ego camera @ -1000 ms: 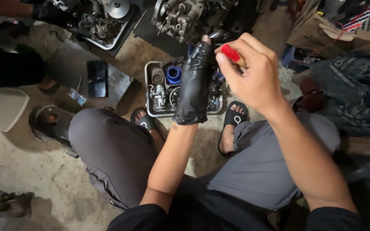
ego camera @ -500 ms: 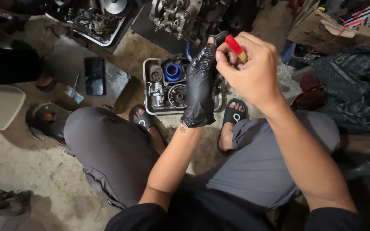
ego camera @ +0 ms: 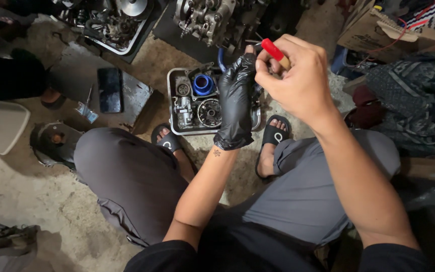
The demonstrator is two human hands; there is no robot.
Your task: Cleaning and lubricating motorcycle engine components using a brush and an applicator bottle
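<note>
My left hand [ego camera: 236, 98] wears a black glove and is raised in front of me, fingers closed near the tip of a tool; what it pinches is hidden. My bare right hand [ego camera: 298, 80] grips a small tool with a red-and-tan handle [ego camera: 276, 52], held right beside the gloved fingers. Below both hands, on the ground between my sandalled feet, lies a metal tray [ego camera: 173, 103] holding engine parts, among them a blue round piece [ego camera: 203, 84] and a toothed disc [ego camera: 209, 112].
An engine block [ego camera: 205, 17] and another tray of parts [ego camera: 114, 22] sit further ahead. A dark phone [ego camera: 110, 89] lies on a flat slab at left, near a round metal cover [ego camera: 54, 141]. A cardboard box [ego camera: 378, 27] and dark cloth [ego camera: 419, 100] are at right.
Both hands stay together and have shifted slightly; the view has tilted a little, so the tray shows more below my gloved hand.
</note>
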